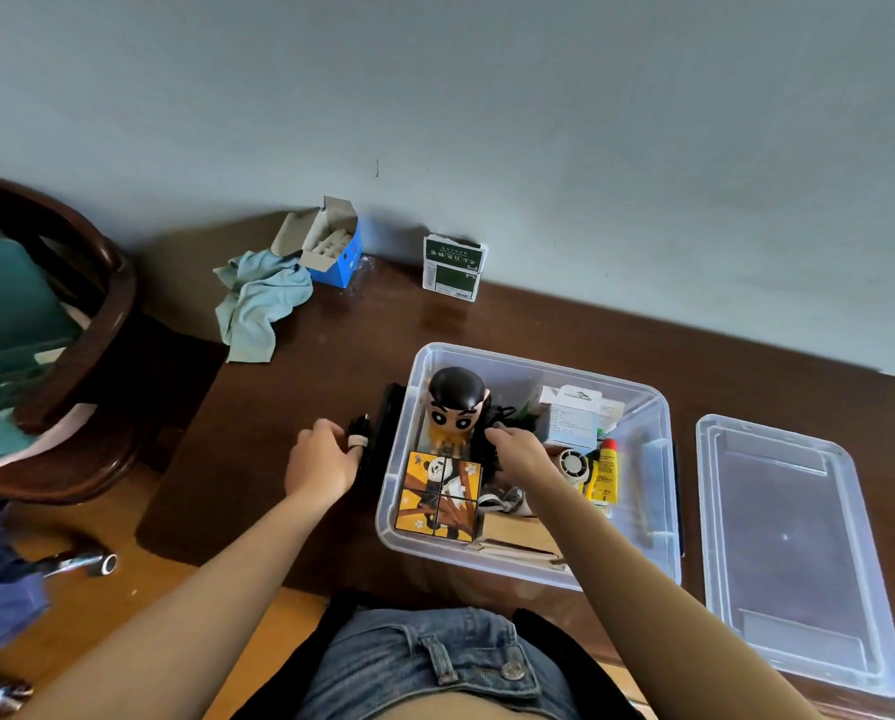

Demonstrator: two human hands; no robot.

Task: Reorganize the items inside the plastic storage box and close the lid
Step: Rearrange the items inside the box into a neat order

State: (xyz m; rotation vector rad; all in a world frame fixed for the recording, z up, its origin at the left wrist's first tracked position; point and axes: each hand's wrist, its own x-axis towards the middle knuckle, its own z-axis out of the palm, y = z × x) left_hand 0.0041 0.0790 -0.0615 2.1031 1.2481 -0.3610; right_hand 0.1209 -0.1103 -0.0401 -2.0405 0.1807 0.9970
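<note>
Storage box [642,553] open on bench [299,366], lid [793,553] lying right. Right hand [518,454] grip pinches black cord [492,439] inside; left hand [320,465] holds black item [359,433] outside. Risk: tugged cord topples figurine [453,402].

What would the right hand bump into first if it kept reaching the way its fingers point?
Probably the tangled black cord its right hand fingertips already touch; beyond sits the black-haired cartoon figurine. Depth is unclear.

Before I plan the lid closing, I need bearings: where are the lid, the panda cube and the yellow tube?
lid [793,553]: head view, its flat clear centre panel.
panda cube [439,495]: head view, middle of its top face.
yellow tube [605,478]: head view, its yellow body.
</note>
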